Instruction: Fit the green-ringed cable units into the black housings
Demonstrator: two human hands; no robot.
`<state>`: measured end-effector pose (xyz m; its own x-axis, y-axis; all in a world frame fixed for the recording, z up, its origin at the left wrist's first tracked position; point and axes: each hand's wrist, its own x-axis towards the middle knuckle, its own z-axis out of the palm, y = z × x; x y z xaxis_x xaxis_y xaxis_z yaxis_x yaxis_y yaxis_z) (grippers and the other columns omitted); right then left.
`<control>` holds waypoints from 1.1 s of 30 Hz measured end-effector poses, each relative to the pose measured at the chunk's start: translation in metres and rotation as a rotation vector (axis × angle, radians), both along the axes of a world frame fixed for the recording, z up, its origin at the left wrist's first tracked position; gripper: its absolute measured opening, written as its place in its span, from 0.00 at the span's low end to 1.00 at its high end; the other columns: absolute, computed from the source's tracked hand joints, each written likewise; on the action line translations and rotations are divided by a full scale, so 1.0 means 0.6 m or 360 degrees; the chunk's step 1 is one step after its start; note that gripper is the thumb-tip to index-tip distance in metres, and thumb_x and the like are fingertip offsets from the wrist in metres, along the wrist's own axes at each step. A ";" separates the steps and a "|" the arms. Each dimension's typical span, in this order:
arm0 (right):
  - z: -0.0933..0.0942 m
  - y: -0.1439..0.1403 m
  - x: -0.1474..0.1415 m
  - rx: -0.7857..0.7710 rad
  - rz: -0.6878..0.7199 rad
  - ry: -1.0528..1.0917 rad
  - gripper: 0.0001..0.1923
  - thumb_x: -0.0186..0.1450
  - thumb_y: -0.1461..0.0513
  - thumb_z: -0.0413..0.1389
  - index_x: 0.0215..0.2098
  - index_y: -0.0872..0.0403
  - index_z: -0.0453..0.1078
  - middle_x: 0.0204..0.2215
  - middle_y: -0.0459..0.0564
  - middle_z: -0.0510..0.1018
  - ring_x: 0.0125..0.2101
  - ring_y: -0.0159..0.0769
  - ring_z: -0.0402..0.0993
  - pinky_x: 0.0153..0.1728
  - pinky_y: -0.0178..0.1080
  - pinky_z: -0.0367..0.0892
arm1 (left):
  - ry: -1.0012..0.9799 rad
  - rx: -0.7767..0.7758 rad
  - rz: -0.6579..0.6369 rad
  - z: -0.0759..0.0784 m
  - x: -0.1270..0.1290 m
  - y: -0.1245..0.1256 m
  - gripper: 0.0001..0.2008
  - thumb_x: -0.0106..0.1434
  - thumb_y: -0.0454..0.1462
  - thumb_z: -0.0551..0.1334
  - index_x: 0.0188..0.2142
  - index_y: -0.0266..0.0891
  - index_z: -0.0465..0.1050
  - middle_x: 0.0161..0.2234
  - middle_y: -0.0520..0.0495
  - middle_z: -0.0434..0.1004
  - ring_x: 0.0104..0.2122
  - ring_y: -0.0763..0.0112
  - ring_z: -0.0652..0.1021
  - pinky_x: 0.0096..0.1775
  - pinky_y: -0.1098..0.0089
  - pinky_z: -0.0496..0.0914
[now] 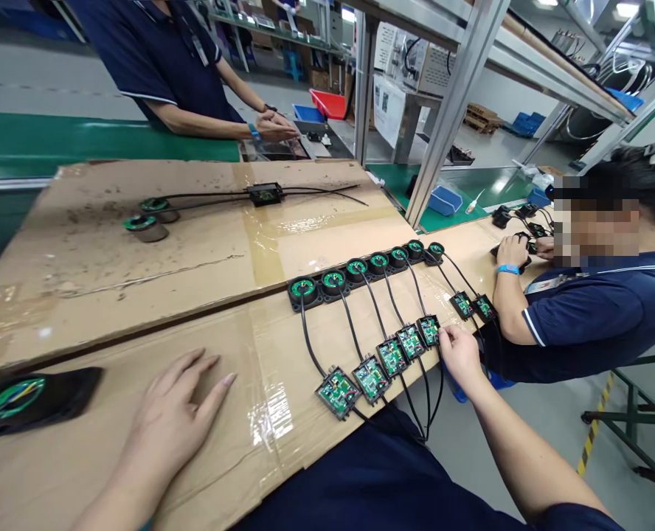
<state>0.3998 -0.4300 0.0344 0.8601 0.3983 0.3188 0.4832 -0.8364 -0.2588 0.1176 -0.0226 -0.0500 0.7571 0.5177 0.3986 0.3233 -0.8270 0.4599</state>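
Note:
My left hand (172, 409) lies on the cardboard (217, 457) with its fingers spread and nothing in them. At the right, the thumb and fingers of my right hand (461, 358) pinch the edge of a small open black box with a green circuit board (428, 330). Several similar boxes stand in a row to its left, such as the nearest circuit board box (338, 393). Black cables join them to a row of round black housings with green ring boards, the nearest being this round housing (304, 289). More cables hang over the table's front edge.
A black plate with a green ring board (18, 398) lies at far left. Two round parts (146, 227) are cabled to another black box (265, 194) behind. A co-worker (598, 310) sits at right; another person (161, 66) stands across. A metal post (454, 110) rises behind.

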 end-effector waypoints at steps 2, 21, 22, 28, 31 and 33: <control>0.009 -0.006 0.018 -0.0043 -0.0003 -0.0020 0.17 0.69 0.57 0.47 0.29 0.53 0.73 0.30 0.53 0.76 0.33 0.42 0.73 0.38 0.42 0.68 | -0.0005 0.0001 0.0008 -0.001 0.000 0.000 0.27 0.66 0.55 0.51 0.49 0.37 0.71 0.56 0.31 0.71 0.55 0.46 0.73 0.58 0.48 0.68; 0.041 0.030 -0.041 0.0049 0.0391 -0.0201 0.31 0.68 0.46 0.54 0.62 0.54 0.65 0.57 0.64 0.68 0.57 0.55 0.65 0.57 0.56 0.63 | -0.0010 -0.0126 0.0019 0.011 -0.004 -0.018 0.28 0.68 0.53 0.54 0.57 0.36 0.67 0.59 0.32 0.67 0.60 0.46 0.69 0.61 0.46 0.64; 0.037 0.044 -0.068 -0.0025 0.0507 -0.0106 0.36 0.66 0.43 0.56 0.65 0.52 0.61 0.62 0.64 0.63 0.61 0.58 0.61 0.58 0.59 0.62 | -0.0007 -0.0143 0.0004 0.019 -0.004 -0.036 0.31 0.68 0.54 0.53 0.62 0.36 0.62 0.61 0.31 0.65 0.62 0.45 0.67 0.62 0.45 0.63; 0.003 0.088 -0.125 -0.0380 0.0505 0.0063 0.32 0.67 0.45 0.54 0.66 0.47 0.61 0.70 0.61 0.48 0.65 0.64 0.50 0.56 0.65 0.60 | 0.0200 -0.0071 -0.0727 0.074 0.042 -0.221 0.50 0.59 0.58 0.65 0.71 0.45 0.42 0.72 0.30 0.28 0.69 0.34 0.51 0.61 0.41 0.64; 0.000 0.078 -0.097 -0.0386 0.0435 -0.0034 0.29 0.67 0.49 0.54 0.64 0.49 0.65 0.69 0.61 0.50 0.64 0.63 0.53 0.55 0.64 0.61 | 0.0239 -0.0046 -0.0807 0.083 0.095 -0.278 0.48 0.62 0.53 0.65 0.72 0.45 0.40 0.72 0.31 0.32 0.69 0.37 0.50 0.63 0.40 0.61; 0.003 0.070 -0.076 -0.0401 0.0412 -0.0102 0.28 0.67 0.50 0.54 0.63 0.50 0.66 0.69 0.60 0.52 0.63 0.63 0.54 0.55 0.64 0.62 | 0.0261 -0.0071 -0.0833 0.084 0.134 -0.291 0.48 0.62 0.52 0.65 0.71 0.42 0.40 0.72 0.29 0.36 0.70 0.39 0.48 0.64 0.41 0.59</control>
